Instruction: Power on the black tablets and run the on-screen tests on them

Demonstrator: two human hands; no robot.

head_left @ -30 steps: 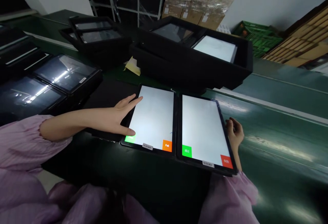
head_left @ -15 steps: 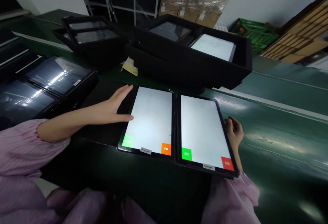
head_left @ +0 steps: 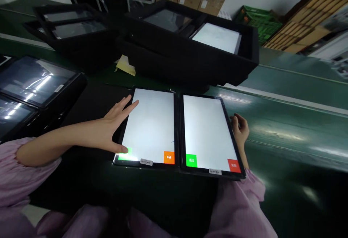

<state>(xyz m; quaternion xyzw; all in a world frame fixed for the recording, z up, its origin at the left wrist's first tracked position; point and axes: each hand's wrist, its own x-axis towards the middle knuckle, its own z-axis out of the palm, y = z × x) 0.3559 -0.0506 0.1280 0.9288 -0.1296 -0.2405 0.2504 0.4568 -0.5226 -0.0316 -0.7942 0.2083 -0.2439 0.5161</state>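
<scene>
Left hand (head_left: 114, 129): open, fingers spread wide, gripping nothing. One fingertip (head_left: 121, 149) lies at the green button (head_left: 125, 154) in the lower left corner of the left tablet (head_left: 148, 125); another finger (head_left: 134, 102) reaches the tablet's upper left edge. Hand spans the tablet's left side.

Right hand (head_left: 239, 126): loosely curled at the right edge of the right tablet (head_left: 206, 132), just off the lower right corner. Whether the fingers touch or hold that edge can't be told from this view.

Both tablets lie flat and side by side, edges almost touching, screens lit white. Left tablet's orange "Fail" button (head_left: 169, 157) and right tablet's green button (head_left: 191, 160) and red button (head_left: 233, 165) sit below the right hand's reach, along the bottom edges.

Beyond the hands, a black tray (head_left: 190, 54) holding more tablets overhangs close to the tablets' top edges. Further tablets in black trays (head_left: 35, 80) lie beyond the left wrist.

Risks: the fingertip at the green button could register a press if the screen is live and the hand shifts. A shove on one tablet would knock its neighbour. Lifting either one could catch the tray's lip.
</scene>
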